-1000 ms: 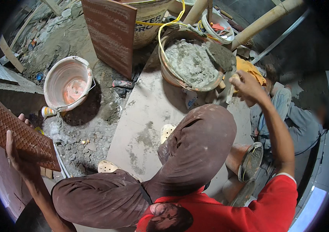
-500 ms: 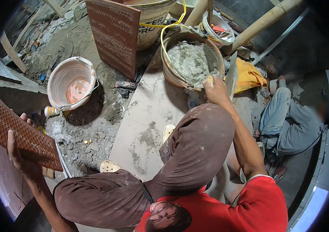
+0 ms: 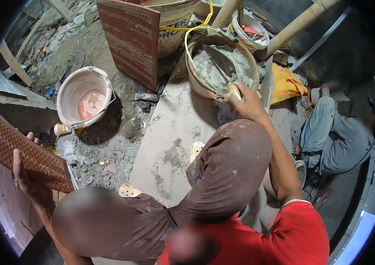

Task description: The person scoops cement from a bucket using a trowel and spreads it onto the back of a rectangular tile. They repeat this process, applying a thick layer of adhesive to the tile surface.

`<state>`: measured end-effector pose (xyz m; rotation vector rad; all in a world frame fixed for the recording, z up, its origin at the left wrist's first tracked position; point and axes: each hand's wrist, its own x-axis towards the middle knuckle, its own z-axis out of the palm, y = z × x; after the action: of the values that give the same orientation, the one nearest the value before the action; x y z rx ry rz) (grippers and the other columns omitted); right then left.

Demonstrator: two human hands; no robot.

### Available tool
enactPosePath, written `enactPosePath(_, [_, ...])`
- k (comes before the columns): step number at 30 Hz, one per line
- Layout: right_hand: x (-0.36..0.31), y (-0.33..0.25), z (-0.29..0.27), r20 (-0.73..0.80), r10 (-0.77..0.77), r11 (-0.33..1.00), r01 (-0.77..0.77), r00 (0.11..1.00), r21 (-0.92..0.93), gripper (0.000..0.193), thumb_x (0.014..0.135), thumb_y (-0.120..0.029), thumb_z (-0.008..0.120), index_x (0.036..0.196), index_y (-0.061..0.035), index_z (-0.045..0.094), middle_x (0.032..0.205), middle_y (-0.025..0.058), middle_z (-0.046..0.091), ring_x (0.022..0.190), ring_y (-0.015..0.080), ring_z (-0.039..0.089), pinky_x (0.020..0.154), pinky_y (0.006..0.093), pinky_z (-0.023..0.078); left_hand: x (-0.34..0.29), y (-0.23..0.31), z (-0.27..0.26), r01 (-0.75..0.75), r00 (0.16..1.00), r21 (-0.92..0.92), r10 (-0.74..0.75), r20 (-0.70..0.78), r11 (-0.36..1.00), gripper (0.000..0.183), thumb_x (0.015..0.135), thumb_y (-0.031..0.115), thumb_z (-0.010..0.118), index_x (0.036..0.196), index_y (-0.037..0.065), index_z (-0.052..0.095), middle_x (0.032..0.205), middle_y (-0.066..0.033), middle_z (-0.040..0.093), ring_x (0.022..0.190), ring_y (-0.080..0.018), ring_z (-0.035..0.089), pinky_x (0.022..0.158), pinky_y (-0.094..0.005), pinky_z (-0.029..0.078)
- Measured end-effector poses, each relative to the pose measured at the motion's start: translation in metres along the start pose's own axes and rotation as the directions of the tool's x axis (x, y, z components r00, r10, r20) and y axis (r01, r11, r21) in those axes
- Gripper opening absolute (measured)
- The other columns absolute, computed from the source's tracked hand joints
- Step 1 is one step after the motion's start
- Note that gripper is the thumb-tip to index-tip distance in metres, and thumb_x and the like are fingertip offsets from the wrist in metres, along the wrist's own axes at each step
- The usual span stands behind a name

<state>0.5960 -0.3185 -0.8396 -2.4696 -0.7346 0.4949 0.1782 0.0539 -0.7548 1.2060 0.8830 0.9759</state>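
Observation:
My left hand (image 3: pixel 32 183) grips a brown tile (image 3: pixel 31 152) by its edge, its honeycomb-patterned back facing up. The thumb lies along the near side, and fingertips show past the far edge. Over at the mortar bucket (image 3: pixel 195 79), my right hand (image 3: pixel 248 105) is closed around the pale yellow handle of a trowel (image 3: pixel 223 62). Its blade is tilted over the wet grey mortar (image 3: pixel 204 68), with mortar sticking to it. The hand sits at the bucket's near rim.
A second brown tile (image 3: pixel 130 39) leans against a large bucket (image 3: pixel 176 37). An orange-stained bucket (image 3: pixel 64 99) and a dark-handled tool (image 3: pixel 147 97) are on the rubble to the left. A yellow bag (image 3: pixel 286 86) lies right of the mortar. Another person (image 3: pixel 342 141) sits at the right.
The trowel blade, earlier hidden in the mortar, now shows above its surface. My right hand has turned slightly at the rim. The left hand keeps its hold on the tile.

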Motion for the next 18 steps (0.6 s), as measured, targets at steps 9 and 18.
enactPosePath(9, [0.015,0.031,-0.045,0.011,-0.199,0.962,0.197,0.980,-0.191,0.040,0.089,-0.028,0.058,0.117,0.0018,0.058,0.105,0.0289,0.065,0.101,0.0453,0.062,0.088,0.0468,0.048,0.003,-0.001,0.008,0.021,1.000,0.004,-0.021,0.017,1.000,0.072,0.095,0.043,0.055,0.145,-0.005,0.040,0.133,-0.0221,0.058,0.119,-0.0279,0.058,0.103,-0.0413,0.045])
enactPosePath(18, [-0.005,0.051,-0.081,0.258,-0.371,0.829,0.443,0.892,-0.341,0.047,0.085,-0.027,0.062,0.126,-0.0022,0.059,0.112,0.0231,0.063,0.104,0.0409,0.061,0.089,0.0466,0.049,-0.001,-0.004,0.013,0.059,0.998,0.075,-0.057,-0.024,0.995,0.073,0.096,0.046,0.054,0.147,-0.003,0.038,0.139,-0.0204,0.054,0.120,-0.0272,0.055,0.104,-0.0411,0.044])
